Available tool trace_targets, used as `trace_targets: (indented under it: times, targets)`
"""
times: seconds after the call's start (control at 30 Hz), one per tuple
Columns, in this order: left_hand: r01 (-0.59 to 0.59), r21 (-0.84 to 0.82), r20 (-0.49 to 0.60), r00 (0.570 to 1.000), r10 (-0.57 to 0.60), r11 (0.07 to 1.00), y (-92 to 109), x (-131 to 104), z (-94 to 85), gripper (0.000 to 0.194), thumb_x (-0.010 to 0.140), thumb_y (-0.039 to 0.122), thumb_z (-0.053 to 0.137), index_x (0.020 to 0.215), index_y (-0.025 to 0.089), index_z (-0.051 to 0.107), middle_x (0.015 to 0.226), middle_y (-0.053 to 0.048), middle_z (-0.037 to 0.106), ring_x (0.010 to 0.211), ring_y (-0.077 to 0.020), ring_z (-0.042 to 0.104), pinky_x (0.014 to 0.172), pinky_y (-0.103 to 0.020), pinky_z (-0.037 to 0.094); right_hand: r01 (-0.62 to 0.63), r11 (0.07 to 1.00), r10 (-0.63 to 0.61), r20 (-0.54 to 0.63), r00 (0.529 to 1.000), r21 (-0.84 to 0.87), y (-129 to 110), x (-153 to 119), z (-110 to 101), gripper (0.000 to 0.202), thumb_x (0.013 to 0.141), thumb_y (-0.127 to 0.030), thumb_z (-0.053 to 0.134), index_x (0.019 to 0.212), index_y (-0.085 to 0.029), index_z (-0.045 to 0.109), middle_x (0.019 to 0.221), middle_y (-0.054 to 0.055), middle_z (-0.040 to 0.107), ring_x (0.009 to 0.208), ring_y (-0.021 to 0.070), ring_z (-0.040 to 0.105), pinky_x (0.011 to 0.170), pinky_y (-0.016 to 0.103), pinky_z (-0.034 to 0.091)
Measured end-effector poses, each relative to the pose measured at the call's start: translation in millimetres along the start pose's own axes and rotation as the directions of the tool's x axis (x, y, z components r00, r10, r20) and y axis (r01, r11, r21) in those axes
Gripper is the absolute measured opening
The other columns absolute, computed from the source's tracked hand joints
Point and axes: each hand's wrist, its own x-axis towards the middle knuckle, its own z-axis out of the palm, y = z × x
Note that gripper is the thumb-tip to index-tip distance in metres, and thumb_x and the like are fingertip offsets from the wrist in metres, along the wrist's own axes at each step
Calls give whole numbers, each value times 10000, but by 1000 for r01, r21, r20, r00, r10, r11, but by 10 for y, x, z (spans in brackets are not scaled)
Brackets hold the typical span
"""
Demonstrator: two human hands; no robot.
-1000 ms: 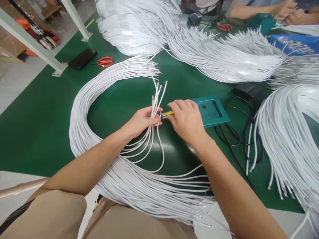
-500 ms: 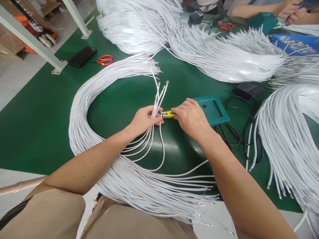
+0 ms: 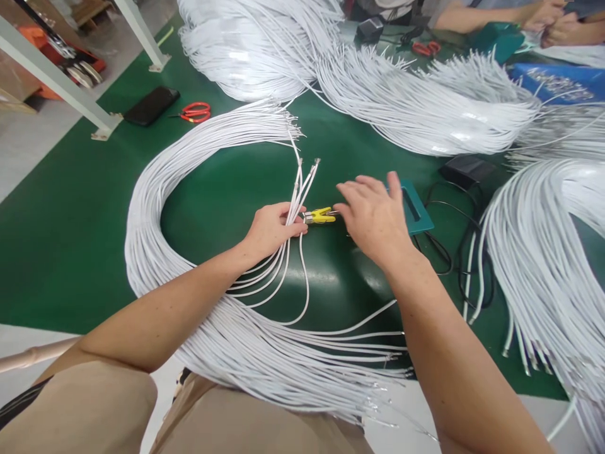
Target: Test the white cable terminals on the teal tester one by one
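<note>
Several white cables (image 3: 289, 234) with metal end pieces stand up from my left hand (image 3: 271, 228), whose fingers are closed round them. A small yellow-handled tool (image 3: 321, 215) sticks out to the right of these fingers, its metal head beside the cables. My right hand (image 3: 375, 217) is spread, fingers apart, just right of the yellow handles; its index fingertip is near their ends, and I cannot tell if it touches them. A large curved bundle of white cables (image 3: 146, 208) lies round my left forearm.
A teal tray (image 3: 420, 221) sits partly behind my right hand, with black cords beside it. Red-handled snips (image 3: 195, 112) and a black phone (image 3: 152, 106) lie at the back left. More cable bundles (image 3: 425, 107) fill the back and right. Another person's hands (image 3: 553, 25) are at the far right.
My right hand has opened and drawn back slightly to the right from the yellow handles, which now stand spread apart. My left hand keeps its hold on the cables.
</note>
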Motion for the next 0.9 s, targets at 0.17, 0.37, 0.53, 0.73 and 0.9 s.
trace_targets:
  times: [0.17,0.37,0.53,0.73,0.9]
  targets:
    - [81,-104,37,996,-78,991,50,7,-55,357,643,208,740,989,138,686,792,-49,728,746,-199,713,803,-349,556,-179,978,168,-114,979,-103,135,-96,152,457,953,-322,383,1368,-146,454,1407,180,478,1329,343,365,1068,635,186]
    - [34,-99,28,999,-31,994,113,-26,-171,385,645,233,757,1012,169,656,809,-27,700,741,-173,689,664,-259,511,-37,998,42,-130,991,45,-61,-126,-1,368,947,-265,403,1259,-138,550,1344,160,536,1243,290,454,1054,501,285]
    - [-28,-186,46,998,37,982,174,-59,-172,392,648,256,770,1005,179,626,926,-31,679,690,-125,650,551,-204,432,476,835,-510,63,858,275,-583,-362,-139,206,898,-154,464,856,-193,662,878,75,685,877,211,557,741,352,410]
    - [69,-292,100,994,-41,954,222,-89,-157,349,737,357,729,1032,182,665,930,-37,674,859,-127,635,750,-232,484,365,886,-459,430,777,286,-910,-711,-166,125,715,-79,609,700,-195,652,528,40,577,558,187,505,521,333,342]
    - [112,-252,154,985,-74,961,211,-106,-162,330,767,395,700,1017,179,711,786,-4,642,700,-77,556,693,-202,443,-107,852,-223,541,811,512,-684,-394,-410,215,778,-269,638,574,-209,599,540,15,590,465,135,475,495,296,344]
